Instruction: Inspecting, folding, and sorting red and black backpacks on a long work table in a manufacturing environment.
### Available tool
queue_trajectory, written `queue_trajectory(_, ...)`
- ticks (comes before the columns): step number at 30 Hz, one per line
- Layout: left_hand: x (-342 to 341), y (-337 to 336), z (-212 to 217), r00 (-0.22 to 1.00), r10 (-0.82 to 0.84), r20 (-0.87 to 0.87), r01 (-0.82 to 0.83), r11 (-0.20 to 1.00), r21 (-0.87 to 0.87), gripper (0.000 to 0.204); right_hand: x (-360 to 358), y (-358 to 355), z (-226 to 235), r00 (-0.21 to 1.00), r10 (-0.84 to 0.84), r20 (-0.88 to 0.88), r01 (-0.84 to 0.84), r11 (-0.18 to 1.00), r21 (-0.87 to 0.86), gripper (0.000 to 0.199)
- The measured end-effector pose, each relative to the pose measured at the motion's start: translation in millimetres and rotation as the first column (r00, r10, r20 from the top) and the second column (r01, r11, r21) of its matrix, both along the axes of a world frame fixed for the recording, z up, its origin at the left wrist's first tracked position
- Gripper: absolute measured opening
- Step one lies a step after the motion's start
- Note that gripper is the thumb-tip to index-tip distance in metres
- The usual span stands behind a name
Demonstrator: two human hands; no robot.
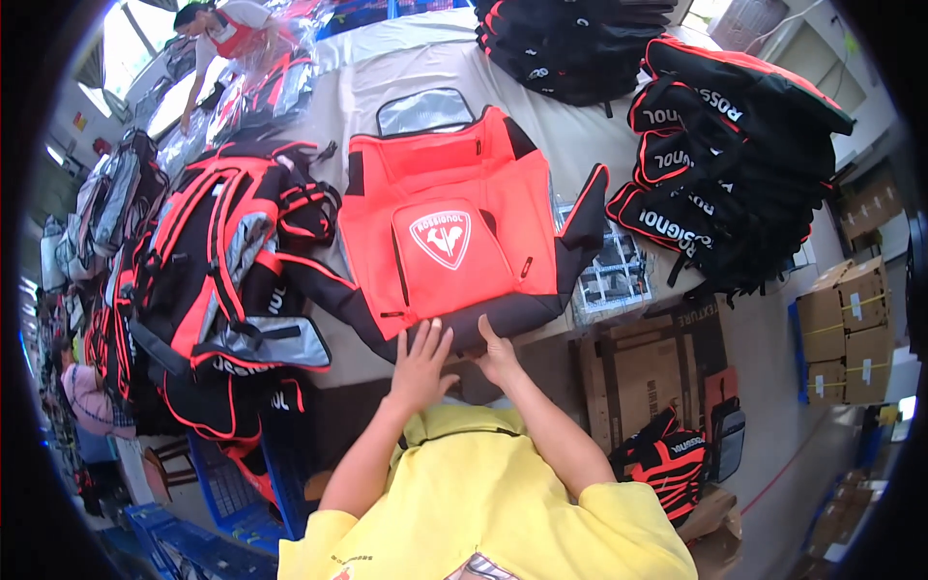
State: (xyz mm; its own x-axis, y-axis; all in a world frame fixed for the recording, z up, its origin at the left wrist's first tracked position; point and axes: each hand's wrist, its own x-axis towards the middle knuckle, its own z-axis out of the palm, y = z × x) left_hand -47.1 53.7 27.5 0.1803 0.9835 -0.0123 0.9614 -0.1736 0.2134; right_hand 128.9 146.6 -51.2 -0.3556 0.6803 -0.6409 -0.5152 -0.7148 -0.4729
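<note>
A red and black backpack [527, 198] lies flat on the table in front of me, with a white shield emblem on its front pocket. Its clear-windowed flap [423, 111] sticks out at the far end. My left hand [420, 367] rests on the black near edge with fingers stretched and spread, a ring on one of them. At the same edge, my right hand [498, 360] has its thumb on top of the fabric while the other fingers curl under the edge, partly hidden.
Red, black and grey backpacks [208, 251] pile up on the left. Black bags with red trim [744, 164] are stacked at right, more black bags [570, 48] at the back. Cartons [846, 329] stand right on the floor. A co-worker [232, 34] handles plastic-wrapped bags far left.
</note>
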Motion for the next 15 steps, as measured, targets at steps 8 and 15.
queue_trajectory(8, -50, -18, 25, 0.698, 0.401, 0.594, -0.653, 0.697, 0.296, 0.052, 13, 2, 52, 0.714, -0.379, 0.589, -0.138, 0.749, 0.648, 0.054)
queue_trajectory(15, -83, -9, 7, -0.635, 0.626, 0.453, 0.053, 0.620, -0.783, 0.135, 46, 36, 247, 0.465, -0.377, 0.801, -0.600, 0.531, 0.598, 0.049)
